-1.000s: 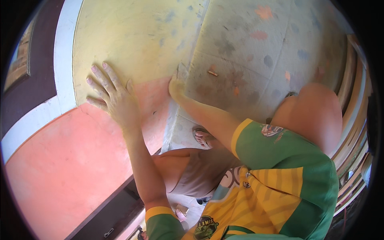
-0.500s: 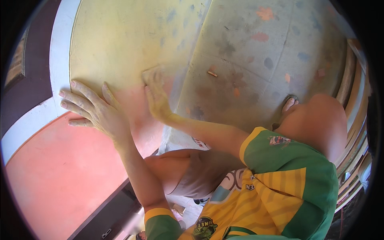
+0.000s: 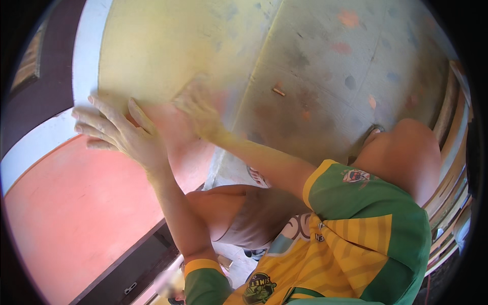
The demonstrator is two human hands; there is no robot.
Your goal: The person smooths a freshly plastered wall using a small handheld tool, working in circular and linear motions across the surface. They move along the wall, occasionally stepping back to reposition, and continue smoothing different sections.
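Observation:
My left hand (image 3: pixel 133 140), pale with dust, rests with spread fingers on the wall, its fingertips reaching the white band (image 3: pixel 85 56). Right of it, my right hand (image 3: pixel 203 114) is bent against the wall where the yellow part (image 3: pixel 152 46) meets the pink part (image 3: pixel 91 203). Its fingers press a flat, pale piece that looks like sandpaper (image 3: pixel 195 81) to the surface. Motion blurs this hand and the piece, and the fingers partly hide it. Around it the paint looks cloudy and dusty.
To the right lies a grey floor (image 3: pixel 325 76) with orange and dark paint spots and a small brownish stick (image 3: pixel 278 92). My bent knee (image 3: pixel 401 157) is at the right, near curved wooden slats (image 3: pixel 447 198). A dark frame (image 3: pixel 56 61) borders the white band at upper left.
My right hand has shifted slightly along the wall and is more blurred. The left hand stays nearly in place, its fingers a little more raised. The whole view has tilted slightly.

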